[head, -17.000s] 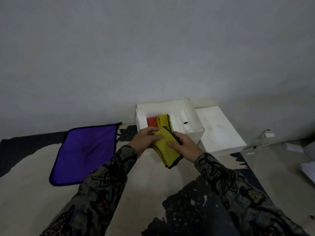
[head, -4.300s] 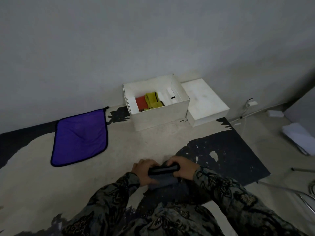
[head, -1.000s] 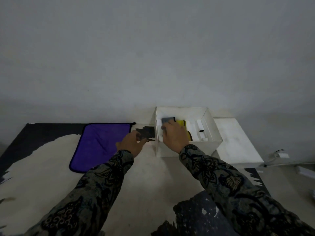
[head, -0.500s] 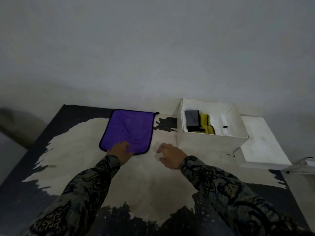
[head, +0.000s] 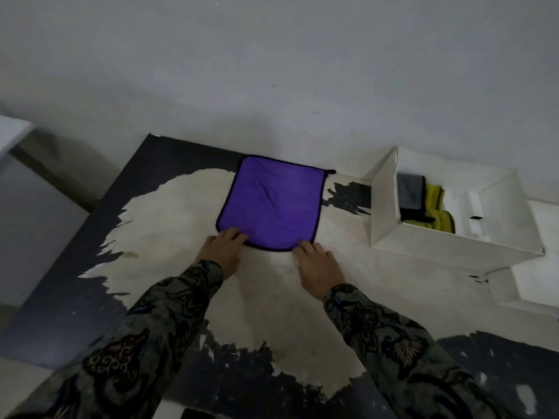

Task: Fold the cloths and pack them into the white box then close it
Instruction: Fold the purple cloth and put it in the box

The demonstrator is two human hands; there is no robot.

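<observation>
- Purple square microfibre cloth with dark trim (head: 270, 203) lay flat and unfolded on the worn black-and-cream floor mat (head: 169, 225), left of the open white cardboard box (head: 447, 246), apart from it.
- Left hand (head: 222, 251) sat at the cloth's near left corner, fingertips on or at the hem; could not tell whether it pinched the edge or just touched it.
- Right hand (head: 319, 267) sat at the cloth's near right corner, fingers stretched forward to the hem; grip likewise could not be told, nothing lifted.
- Both forearms in dark patterned sleeves (head: 169, 322), reaching in from the near side of the cloth.
- Box stood against the grey wall (head: 272, 71), right of the cloth, top open.
- Inside the box, at its cloth-side end: folded grey cloth (head: 410, 189), then folded yellow cloth (head: 437, 207) right beside it, touching.
- Rest of the box interior white; details there too dim to tell.
- White flat box lid (head: 532, 285) lay on the floor past the box, on the side away from the purple cloth.
</observation>
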